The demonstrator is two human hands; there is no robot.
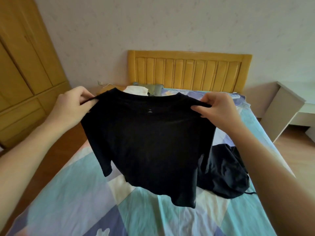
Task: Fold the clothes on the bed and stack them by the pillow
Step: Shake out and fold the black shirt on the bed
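Both your hands pinch black T-shirt (150,133) at shoulders, left hand (73,106), right hand (216,108), shirt hanging mid-frame over bed (71,193); dark garment (226,172) heaped lower right.

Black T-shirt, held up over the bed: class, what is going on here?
A person holds a black T-shirt up by its shoulders, left hand and right hand each pinching one. It hangs over the patchwork bed, not yet folded. Another dark garment lies crumpled to the right. Something white sits by the pillow.
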